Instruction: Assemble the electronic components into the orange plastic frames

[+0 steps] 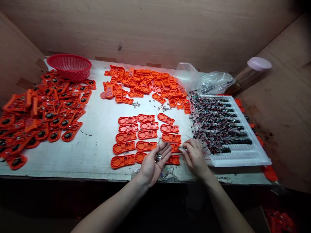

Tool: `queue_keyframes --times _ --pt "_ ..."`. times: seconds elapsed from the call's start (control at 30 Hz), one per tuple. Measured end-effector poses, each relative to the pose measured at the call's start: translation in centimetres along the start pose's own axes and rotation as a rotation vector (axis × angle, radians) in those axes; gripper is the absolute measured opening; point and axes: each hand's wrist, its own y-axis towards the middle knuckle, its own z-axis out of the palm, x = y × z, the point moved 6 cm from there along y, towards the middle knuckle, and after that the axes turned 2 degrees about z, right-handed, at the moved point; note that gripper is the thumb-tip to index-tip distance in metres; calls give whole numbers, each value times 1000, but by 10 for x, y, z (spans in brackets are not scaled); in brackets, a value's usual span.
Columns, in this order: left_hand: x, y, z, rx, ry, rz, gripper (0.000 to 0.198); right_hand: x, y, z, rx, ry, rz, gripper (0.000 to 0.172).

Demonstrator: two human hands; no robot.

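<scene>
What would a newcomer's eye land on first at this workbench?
Orange plastic pieces everywhere: neat rows at the centre of the table, a loose pile behind them, and a big heap fitted with black discs on the left. On the right, a white tray is crammed with small dark components. In front, the left hand lies open, palm up, holding small metal bits, the right hand beside it.

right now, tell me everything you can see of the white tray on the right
The white tray is a rectangular sheet of moulded plastic with rows of small pockets. It lies flat at the right end of the table. Small dark wired components fill most rows and spill over its left edge; the nearest rows are bare. A clear bag lies behind it. The right hand, pinching a small part, sits beside its near left corner.
</scene>
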Motion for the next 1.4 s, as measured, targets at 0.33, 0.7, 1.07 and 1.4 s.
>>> queue_keyframes --times 0.33,0.7,1.07,1.4 --pt "2 8 -4 -36 -13 -10 30 0 -2 17 53 -112 -101 13" --pt "4 7 -2 -36 -16 -25 30 8 -15 21 -105 51 -173 17" --pt "4 12 -5 -60 -34 -12 30 7 -14 11 -18 108 -56 12" --pt "8 8 -2 -106 -68 23 27 44 4 25 33 -421 6 22"
